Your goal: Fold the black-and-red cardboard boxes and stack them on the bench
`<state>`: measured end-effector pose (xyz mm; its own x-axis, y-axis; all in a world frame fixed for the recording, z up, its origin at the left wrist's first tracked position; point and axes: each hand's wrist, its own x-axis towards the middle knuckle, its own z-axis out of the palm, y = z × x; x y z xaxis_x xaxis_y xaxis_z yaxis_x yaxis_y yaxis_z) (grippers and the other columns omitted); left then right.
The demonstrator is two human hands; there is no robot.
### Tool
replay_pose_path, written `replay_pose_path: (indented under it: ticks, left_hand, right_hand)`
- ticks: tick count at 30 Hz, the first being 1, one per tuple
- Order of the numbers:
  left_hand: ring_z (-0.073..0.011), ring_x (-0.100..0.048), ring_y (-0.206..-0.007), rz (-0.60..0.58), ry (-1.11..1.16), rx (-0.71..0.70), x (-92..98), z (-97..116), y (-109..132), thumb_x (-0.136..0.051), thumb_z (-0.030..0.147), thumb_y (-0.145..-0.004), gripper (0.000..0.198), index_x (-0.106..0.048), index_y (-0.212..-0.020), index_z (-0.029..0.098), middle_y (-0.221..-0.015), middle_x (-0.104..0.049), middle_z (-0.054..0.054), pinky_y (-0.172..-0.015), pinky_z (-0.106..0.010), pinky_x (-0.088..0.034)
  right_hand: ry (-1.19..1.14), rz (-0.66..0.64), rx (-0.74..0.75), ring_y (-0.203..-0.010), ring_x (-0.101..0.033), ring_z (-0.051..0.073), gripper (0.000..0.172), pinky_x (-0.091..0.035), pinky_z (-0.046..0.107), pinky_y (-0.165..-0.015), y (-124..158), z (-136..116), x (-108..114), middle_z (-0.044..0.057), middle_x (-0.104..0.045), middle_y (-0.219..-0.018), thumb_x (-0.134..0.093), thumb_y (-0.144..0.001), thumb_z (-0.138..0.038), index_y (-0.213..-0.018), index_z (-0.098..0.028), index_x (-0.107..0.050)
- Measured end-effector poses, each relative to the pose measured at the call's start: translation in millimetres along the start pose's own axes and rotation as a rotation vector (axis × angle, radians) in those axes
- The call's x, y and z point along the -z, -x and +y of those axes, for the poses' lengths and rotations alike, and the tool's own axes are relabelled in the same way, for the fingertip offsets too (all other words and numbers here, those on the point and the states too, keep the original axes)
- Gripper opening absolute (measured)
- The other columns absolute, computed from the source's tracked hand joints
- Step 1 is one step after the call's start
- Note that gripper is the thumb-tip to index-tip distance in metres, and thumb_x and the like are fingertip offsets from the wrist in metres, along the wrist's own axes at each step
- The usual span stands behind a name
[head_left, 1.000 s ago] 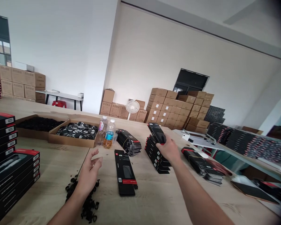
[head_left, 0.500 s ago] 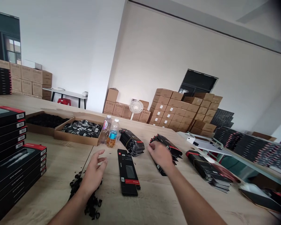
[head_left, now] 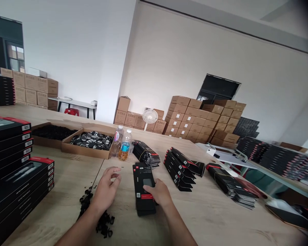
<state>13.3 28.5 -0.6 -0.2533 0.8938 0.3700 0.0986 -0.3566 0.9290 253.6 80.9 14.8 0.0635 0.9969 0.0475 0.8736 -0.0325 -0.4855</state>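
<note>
A flattened black-and-red packaging box (head_left: 141, 184) with a small window lies in front of me, its edges overlapping what looks like another one beneath. My right hand (head_left: 159, 193) grips its right side, thumb across the window area and fingers partly hidden at the edge. Left of the box, my left hand (head_left: 109, 188) hovers above the table with fingers loosely curved and thumb apart, holding nothing. Small black curled pieces (head_left: 105, 223) are scattered by my left forearm. To the right sits a fanned pile of folded boxes (head_left: 178, 169).
Banded bundles of boxes (head_left: 145, 153) (head_left: 228, 184) lie farther back and to the right. Two bottles (head_left: 124, 147) stand beside open cartons (head_left: 84, 153) of black parts. Finished black boxes (head_left: 23, 181) are stacked at the left. A fan (head_left: 150, 117) stands beyond the table.
My right hand has moved left and nearer, from the fanned pile to the flattened box, where a second layer now shows. My left hand has barely moved.
</note>
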Motion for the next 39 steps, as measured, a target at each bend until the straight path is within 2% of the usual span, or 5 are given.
replay_pose_path:
  ticks: [10,23,28,33,39]
  left_hand:
    - [-0.0215,-0.065,-0.089,-0.049,-0.104,0.013,-4.6,4.3,4.7,-0.06,0.036,-0.078,0.023,-0.07,-0.096,0.024,-0.107,-0.066,-0.006,-0.075,-0.034,-0.051]
    - [-0.0224,-0.065,-0.091,-0.137,-0.13,0.008,-4.7,3.3,7.1,-0.06,0.035,-0.08,0.021,-0.069,-0.096,0.024,-0.106,-0.064,-0.005,-0.074,-0.033,-0.049]
    - [-0.0219,-0.064,-0.087,-0.157,-0.124,0.01,-7.3,9.5,10.0,-0.06,0.035,-0.079,0.018,-0.07,-0.09,0.024,-0.101,-0.065,-0.005,-0.073,-0.033,-0.049]
    - [-0.0214,-0.063,-0.092,-0.206,-0.191,0.025,-7.4,9.5,10.4,-0.054,0.036,-0.082,0.02,-0.066,-0.093,0.024,-0.107,-0.063,-0.006,-0.077,-0.033,-0.049]
    - [-0.0197,-0.059,-0.081,-0.251,-0.235,0.088,-8.1,14.9,9.0,-0.051,0.043,-0.087,0.026,-0.063,-0.083,0.021,-0.083,-0.064,-0.003,-0.075,-0.032,-0.045]
  right_hand:
    - [-0.063,0.039,0.037,-0.089,-0.068,0.025,0.01,-0.046,0.03,-0.075,6.0,24.5,23.3,0.01,-0.074,-0.093,-0.062,-0.08,-0.027,-0.082,-0.019,-0.067]
    - [-0.361,0.106,0.145,-0.073,-0.064,0.02,0.009,-0.047,0.029,-0.068,9.6,8.4,-14.3,0.002,-0.07,-0.077,-0.058,-0.079,-0.028,-0.082,-0.02,-0.062]
    - [-0.397,0.129,0.149,-0.067,-0.062,0.021,0.028,-0.046,0.03,-0.063,6.9,4.6,-25.0,0.005,-0.069,-0.067,-0.052,-0.083,-0.038,-0.067,-0.02,-0.065]
    - [-0.474,0.17,0.153,-0.073,-0.064,0.022,0.028,-0.047,0.031,-0.069,8.1,2.8,-18.0,0.005,-0.073,-0.078,-0.055,-0.078,-0.04,-0.088,-0.02,-0.073]
    - [-0.607,0.217,0.159,-0.06,-0.052,0.017,0.036,-0.042,0.028,-0.057,14.7,-8.3,-3.2,0.0,-0.059,-0.062,-0.044,-0.084,-0.05,-0.067,-0.021,-0.056]
